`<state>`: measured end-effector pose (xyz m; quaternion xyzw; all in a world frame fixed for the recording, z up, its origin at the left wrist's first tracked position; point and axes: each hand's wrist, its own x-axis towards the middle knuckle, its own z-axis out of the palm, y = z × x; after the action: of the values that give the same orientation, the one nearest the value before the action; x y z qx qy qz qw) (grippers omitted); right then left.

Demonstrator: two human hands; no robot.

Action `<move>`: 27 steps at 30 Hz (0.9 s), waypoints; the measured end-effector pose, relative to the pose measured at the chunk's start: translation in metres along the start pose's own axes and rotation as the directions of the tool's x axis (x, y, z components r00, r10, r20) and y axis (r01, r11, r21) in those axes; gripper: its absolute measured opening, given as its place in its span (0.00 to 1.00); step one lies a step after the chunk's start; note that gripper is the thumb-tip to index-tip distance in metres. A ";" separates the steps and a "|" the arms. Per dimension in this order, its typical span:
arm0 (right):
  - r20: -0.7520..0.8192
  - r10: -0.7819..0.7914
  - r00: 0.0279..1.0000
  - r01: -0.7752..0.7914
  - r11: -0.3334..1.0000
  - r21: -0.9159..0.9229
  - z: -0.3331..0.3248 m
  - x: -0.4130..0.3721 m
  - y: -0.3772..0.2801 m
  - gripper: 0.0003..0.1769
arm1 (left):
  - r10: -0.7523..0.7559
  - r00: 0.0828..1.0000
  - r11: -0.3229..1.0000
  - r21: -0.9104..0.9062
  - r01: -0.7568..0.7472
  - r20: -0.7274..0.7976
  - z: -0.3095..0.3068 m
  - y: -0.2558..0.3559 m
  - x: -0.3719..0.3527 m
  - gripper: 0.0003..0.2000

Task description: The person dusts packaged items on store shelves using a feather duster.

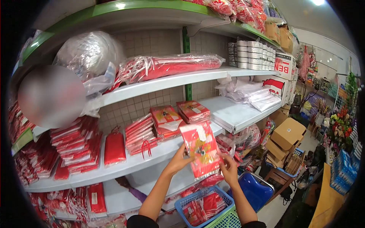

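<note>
Between my two hands is a stack of red plastic-wrapped packets point(199, 146) with a gold print and a pale label near the top. My left hand point(181, 159) grips its left edge, thumb towards the front. On the lower right edge, the fingers of my right hand point(228, 167) are closed. The stack is tilted in front of the middle shelf point(163, 152). Just behind it lie two similar piles, one of red and gold packets point(166, 118) and another red pile point(193, 110). Below my hands, a blue basket point(182, 211) contains more red packets.
Red packet stacks point(78, 144) fill the shelf's left part. A long bagged red bundle point(171, 65) and silver ribbon rolls point(254, 53) sit above. To the right are a blue chair point(253, 190) and an opened cardboard box point(287, 133). A blurred round patch covers the far left.
</note>
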<state>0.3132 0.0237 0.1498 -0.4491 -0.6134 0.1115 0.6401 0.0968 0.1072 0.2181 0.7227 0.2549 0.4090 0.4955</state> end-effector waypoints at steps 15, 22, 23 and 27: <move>0.056 -0.222 0.973 0.185 0.617 -0.765 0.077 0.276 0.108 0.14 | 0.254 0.957 0.800 0.526 -0.288 0.138 -0.095 -0.057 0.251 0.31; -0.001 -0.125 0.992 0.090 0.724 -0.684 0.079 0.272 0.119 0.16 | 0.076 0.994 0.725 0.680 -0.108 0.076 -0.079 -0.029 0.227 0.24; 0.006 -0.098 0.995 0.076 0.733 -0.676 0.078 0.273 0.122 0.16 | 0.166 0.982 0.682 0.708 -0.183 0.094 -0.079 -0.036 0.227 0.23; -0.060 -0.193 0.979 0.122 0.804 -0.582 0.073 0.262 0.116 0.16 | 0.320 0.938 0.609 0.730 -0.310 0.131 -0.069 -0.036 0.218 0.23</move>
<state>0.3547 0.3036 0.2350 -0.5745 -0.6151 -0.1589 0.5161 0.1569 0.3242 0.2708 0.8914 0.2709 0.3549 0.0779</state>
